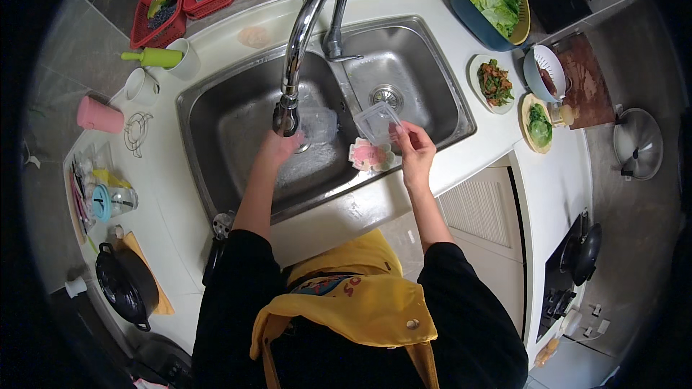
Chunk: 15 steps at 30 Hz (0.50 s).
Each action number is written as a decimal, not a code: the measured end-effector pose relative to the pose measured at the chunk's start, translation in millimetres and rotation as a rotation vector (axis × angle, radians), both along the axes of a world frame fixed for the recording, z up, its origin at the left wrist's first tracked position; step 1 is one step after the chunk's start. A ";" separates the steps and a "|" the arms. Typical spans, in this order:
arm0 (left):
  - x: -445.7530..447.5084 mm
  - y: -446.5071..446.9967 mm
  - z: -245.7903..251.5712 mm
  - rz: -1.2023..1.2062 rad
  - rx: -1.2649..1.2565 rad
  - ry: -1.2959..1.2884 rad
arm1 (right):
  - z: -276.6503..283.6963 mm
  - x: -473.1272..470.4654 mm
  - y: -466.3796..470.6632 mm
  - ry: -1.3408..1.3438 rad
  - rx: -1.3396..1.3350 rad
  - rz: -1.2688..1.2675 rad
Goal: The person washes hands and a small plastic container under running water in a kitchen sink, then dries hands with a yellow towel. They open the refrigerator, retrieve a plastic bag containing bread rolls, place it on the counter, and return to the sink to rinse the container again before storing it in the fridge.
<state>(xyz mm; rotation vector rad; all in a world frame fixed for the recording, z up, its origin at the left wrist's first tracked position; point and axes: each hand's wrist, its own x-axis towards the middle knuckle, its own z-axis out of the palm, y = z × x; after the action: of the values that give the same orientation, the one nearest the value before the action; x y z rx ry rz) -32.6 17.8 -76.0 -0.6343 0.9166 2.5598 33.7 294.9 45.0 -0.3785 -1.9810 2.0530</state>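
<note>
Under the spout of the chrome faucet (296, 48), my left hand (282, 146) holds a clear plastic container (320, 125) inside the larger bowl of the steel sink (232, 135). The spout partly hides that hand and its fingertips. My right hand (416, 146) pinches the corner of a clear rectangular plastic lid (373, 121) between thumb and fingers, above the sink divider. Just below the lid, a pink and white flower-shaped item (370, 155) rests at the divider's near end. In the smaller bowl a round drain strainer (386, 97) shows.
At the right stand a colander of lettuce (492, 0), a plate of cooked greens (494, 86), a small bowl (543, 73) and a cutting board (584, 84). Red baskets (159, 13), a pink cup (100, 114) and a black pot (127, 286) line the left.
</note>
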 end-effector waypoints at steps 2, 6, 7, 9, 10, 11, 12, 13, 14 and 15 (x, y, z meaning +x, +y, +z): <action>11.7 -3.2 -2.6 -0.015 -0.069 -0.045 | 2.9 3.2 3.0 -0.005 0.062 0.007; 35.9 -16.7 34.7 -0.564 -0.951 0.437 | -1.5 8.1 -3.0 -0.003 -0.027 -0.012; 36.6 -16.8 45.6 -0.530 -1.069 0.522 | -3.4 8.3 -5.8 -0.004 -0.056 -0.014; 37.0 -15.2 65.3 -0.461 -1.303 0.688 | -7.6 6.6 -9.6 0.000 -0.050 0.022; 33.5 -10.6 70.5 -0.495 -1.405 0.691 | -11.2 3.4 -9.5 -0.001 -0.031 0.042; 27.9 -5.6 75.7 -0.531 -1.507 0.693 | -15.0 0.8 -10.9 -0.002 -0.012 0.061; 26.3 -5.4 77.6 -0.564 -1.610 0.690 | -12.6 -2.0 -14.7 -0.018 -0.006 0.072; 30.7 -9.3 68.1 -0.600 -1.637 0.869 | -10.8 -4.7 -15.7 -0.006 0.020 0.076; 40.8 -17.7 50.5 -0.635 -1.658 1.051 | -9.1 -5.3 -17.4 0.007 0.046 0.080; 47.5 -25.0 36.1 -0.667 -1.668 1.238 | -7.6 -6.5 -17.7 0.022 0.077 0.080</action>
<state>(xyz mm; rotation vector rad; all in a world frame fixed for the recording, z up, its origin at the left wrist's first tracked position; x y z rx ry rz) 14.9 -7.2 -40.0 1.0016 2.8394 0.8207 27.2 277.3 37.4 -0.2642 -2.0866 2.0119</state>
